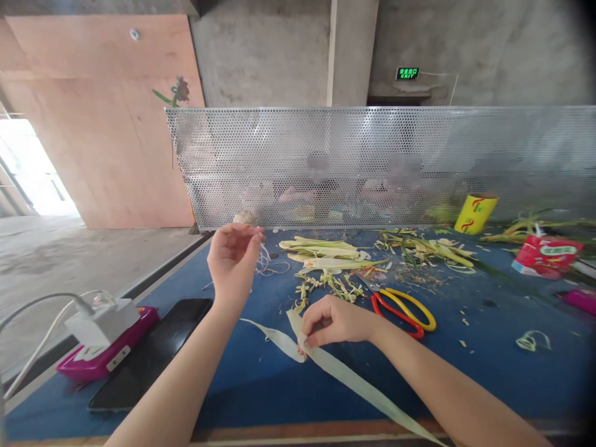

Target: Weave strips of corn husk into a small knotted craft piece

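My left hand [233,261] is raised over the table's far left part, thumb and fingers pinched on a white string [264,253]. Loose loops of that string trail onto the table, and a pale ball [246,217], perhaps of string, shows just behind the fingers. My right hand [335,321] pinches a long pale husk-like leaf strip [358,380] at a fold or crossing. One pointed end [274,337] reaches left, while the longer part runs toward the near table edge. Beyond that hand lie scissors [407,310] with red and yellow handles, beside knotted plant pieces [326,284].
Pale leaf stalks [326,251] and trimmed green stems [428,248] lie farther back. A yellow roll [475,214] and a red box [547,254] stand right. A black phone [153,354] and purple power strip [107,354] sit left. A perforated metal screen [372,143] borders the back.
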A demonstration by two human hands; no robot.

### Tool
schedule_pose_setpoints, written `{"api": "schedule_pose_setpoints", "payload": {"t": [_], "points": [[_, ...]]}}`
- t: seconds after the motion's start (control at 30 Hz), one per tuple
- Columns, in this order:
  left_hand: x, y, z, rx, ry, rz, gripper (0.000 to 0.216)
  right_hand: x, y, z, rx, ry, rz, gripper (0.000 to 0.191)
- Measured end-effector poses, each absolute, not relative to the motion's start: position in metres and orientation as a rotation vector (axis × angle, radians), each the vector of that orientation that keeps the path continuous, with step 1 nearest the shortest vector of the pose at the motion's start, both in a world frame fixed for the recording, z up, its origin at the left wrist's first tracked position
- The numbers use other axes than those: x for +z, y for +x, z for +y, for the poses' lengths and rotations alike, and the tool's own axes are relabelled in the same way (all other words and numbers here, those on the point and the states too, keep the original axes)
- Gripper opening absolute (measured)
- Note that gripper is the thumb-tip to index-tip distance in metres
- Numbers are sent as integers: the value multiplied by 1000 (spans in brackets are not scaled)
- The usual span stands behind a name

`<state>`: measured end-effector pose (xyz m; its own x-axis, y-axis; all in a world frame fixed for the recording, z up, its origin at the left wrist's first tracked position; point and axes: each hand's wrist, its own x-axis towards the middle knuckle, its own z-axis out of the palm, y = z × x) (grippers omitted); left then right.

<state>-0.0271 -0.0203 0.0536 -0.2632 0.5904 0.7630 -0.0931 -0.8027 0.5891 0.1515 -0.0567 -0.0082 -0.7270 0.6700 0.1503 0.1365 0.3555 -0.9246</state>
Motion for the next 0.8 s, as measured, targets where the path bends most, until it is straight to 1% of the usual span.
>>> {"api": "schedule_pose_setpoints", "payload": {"t": [0.03,0.1,0.2,0.33,0.47,0.6,0.73,0.8], "points": [[55,-29,-20,2115,1575,609,22,-8,153,-56,1380,-715,-2107,12],[58,-33,-21,1998,1555,563,22,-8,155,-54,1439,-731,-2063,13],[59,-34,-25,1721,1515,506,25,-8,159,-52,1527,-723,-1962,15],[51,-25,-27,1364,1705,522,23,-8,161,-47,1534,-741,-1908,19],[50,-4,-25,1023,1881,596,24,-11,158,-43,1503,-740,-1926,15],[68,40,-18,760,2236,650,20,-16,153,-39,1431,-803,-1948,13],[79,118,-6,611,2277,542,19,-21,152,-39,1453,-847,-2017,18],[77,161,-3,560,2270,497,21,-22,155,-37,1352,-841,-2085,22]]}}
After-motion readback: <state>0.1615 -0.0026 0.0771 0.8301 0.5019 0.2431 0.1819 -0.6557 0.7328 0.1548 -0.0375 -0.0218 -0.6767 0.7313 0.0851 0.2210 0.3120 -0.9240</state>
